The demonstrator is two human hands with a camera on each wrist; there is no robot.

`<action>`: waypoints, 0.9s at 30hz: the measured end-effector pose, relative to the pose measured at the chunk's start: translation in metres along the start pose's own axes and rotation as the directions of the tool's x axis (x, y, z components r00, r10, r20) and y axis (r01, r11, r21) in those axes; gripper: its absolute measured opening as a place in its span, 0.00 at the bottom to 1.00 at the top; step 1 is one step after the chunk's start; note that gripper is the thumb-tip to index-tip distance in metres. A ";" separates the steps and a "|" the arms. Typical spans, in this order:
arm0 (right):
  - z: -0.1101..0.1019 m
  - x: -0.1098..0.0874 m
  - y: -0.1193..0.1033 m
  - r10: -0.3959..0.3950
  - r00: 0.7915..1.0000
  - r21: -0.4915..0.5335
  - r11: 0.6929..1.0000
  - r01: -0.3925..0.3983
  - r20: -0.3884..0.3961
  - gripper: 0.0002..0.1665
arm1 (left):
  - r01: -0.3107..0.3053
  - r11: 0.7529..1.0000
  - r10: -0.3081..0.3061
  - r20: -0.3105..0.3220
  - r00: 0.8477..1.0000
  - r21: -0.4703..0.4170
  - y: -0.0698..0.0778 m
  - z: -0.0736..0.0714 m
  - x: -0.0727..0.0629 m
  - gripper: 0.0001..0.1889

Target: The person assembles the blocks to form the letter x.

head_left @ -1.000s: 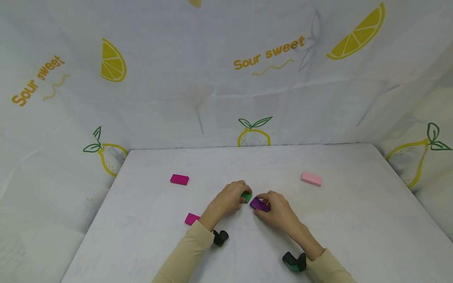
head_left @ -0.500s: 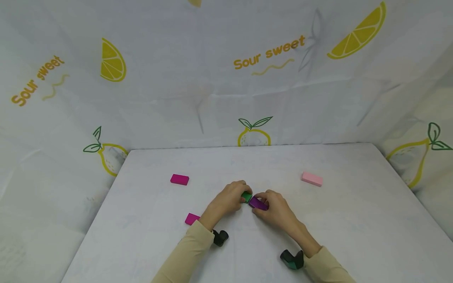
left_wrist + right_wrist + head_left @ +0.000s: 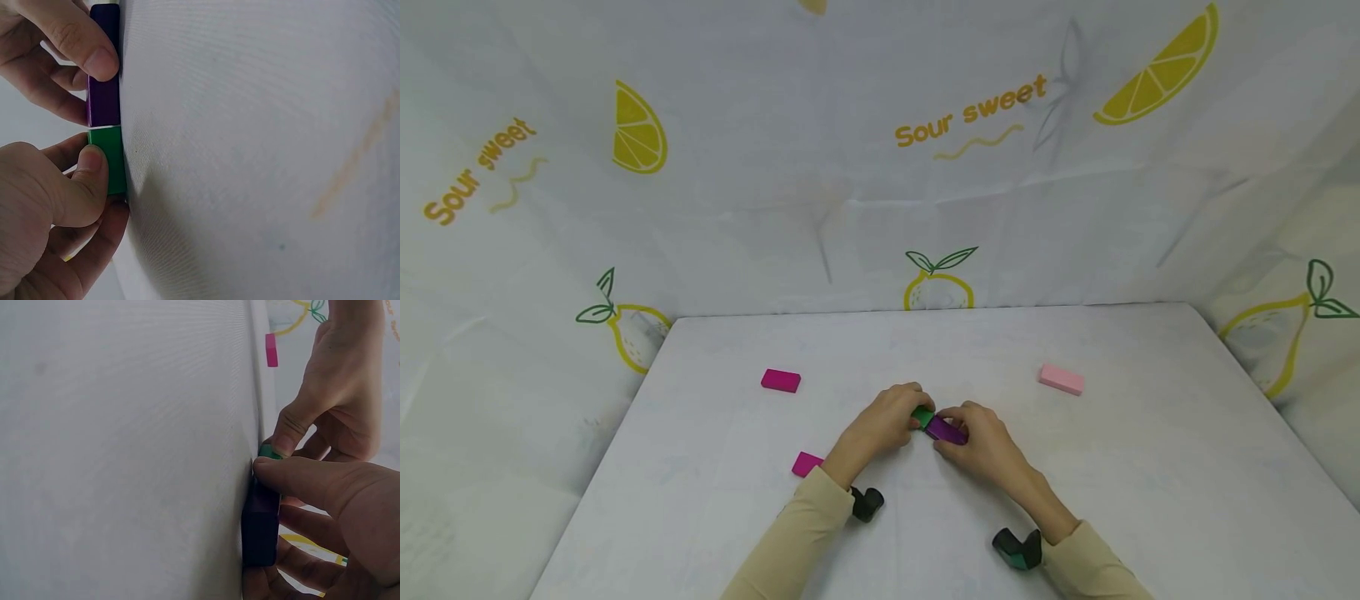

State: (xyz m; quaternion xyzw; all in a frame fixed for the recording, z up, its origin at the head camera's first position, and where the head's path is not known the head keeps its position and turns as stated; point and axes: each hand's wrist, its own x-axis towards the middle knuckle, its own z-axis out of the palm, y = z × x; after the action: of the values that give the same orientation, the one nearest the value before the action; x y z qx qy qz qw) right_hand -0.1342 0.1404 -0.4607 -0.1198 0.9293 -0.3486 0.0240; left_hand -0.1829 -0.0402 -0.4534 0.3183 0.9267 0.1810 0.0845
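Observation:
Near the middle of the white table, my left hand (image 3: 891, 417) pinches a green block (image 3: 923, 417) between thumb and fingers. From the right, my right hand (image 3: 988, 442) grips a purple block (image 3: 946, 430) by its sides. The two blocks lie end to end on the tabletop, with a thin pale line between their ends in the left wrist view, where the green block (image 3: 111, 159) sits below the purple block (image 3: 103, 103). One end of the purple block (image 3: 261, 540) looks almost navy in the right wrist view. Fingers hide part of both blocks.
A magenta block (image 3: 781, 381) lies at the back left, and another magenta block (image 3: 807, 464) is partly covered by the left sleeve. A pale pink block (image 3: 1061, 379) rests at the back right. White cloth (image 3: 760, 208) with lemon prints rises behind the table.
My right hand has moved slightly left with the purple block, closing the gap to the green block. The left hand and its green block have stayed in place.

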 end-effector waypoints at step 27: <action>0.000 0.001 0.002 -0.023 1.000 0.014 1.000 0.023 0.010 0.19 | -0.002 1.000 0.002 -0.003 1.000 -0.010 -0.002 0.001 -0.001 0.15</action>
State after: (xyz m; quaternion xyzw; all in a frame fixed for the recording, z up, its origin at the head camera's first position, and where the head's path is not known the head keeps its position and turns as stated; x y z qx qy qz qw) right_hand -0.1355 0.1417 -0.4623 -0.1319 0.9253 -0.3546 0.0255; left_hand -0.1828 -0.0414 -0.4551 0.3188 0.9255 0.1862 0.0842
